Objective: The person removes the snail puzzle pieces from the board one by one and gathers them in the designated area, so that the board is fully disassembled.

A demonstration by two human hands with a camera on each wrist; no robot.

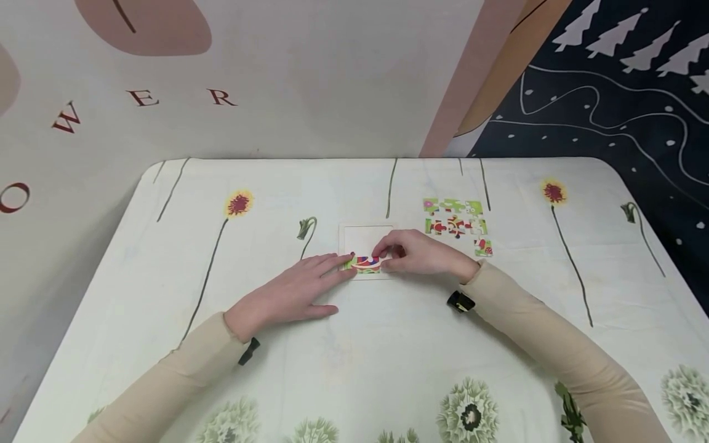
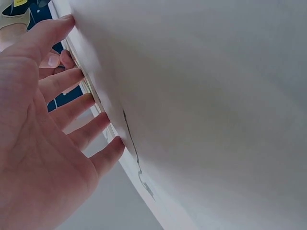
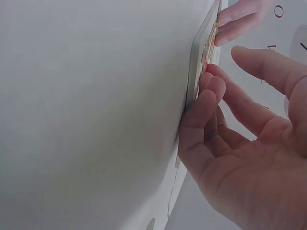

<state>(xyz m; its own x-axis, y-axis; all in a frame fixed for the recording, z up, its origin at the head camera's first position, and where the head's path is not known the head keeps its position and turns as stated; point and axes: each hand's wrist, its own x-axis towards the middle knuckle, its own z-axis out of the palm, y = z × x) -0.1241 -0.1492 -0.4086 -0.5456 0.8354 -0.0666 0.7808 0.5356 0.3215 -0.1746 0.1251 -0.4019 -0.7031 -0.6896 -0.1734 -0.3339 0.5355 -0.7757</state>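
Observation:
A shallow white puzzle tray [image 1: 360, 239] lies on the table, with joined colourful jigsaw pieces [image 1: 367, 266] along its near side. My left hand [image 1: 293, 289] lies flat from the left, fingers spread, its fingertips touching the left end of those pieces. From the right, my right hand [image 1: 418, 253] reaches over the tray's right edge. In the right wrist view its index finger [image 3: 230, 88] touches the pieces, the thumb [image 3: 259, 62] stands apart, and the other fingers bend against the tray's edge. No piece shows between thumb and index finger.
Loose jigsaw pieces [image 1: 454, 226] lie in rows to the right of the tray, with another puzzle piece [image 1: 484, 248] just below them. A flower-print cloth [image 1: 354, 357] covers the table. Behind the table rises a wall [image 1: 310, 111] with lettering.

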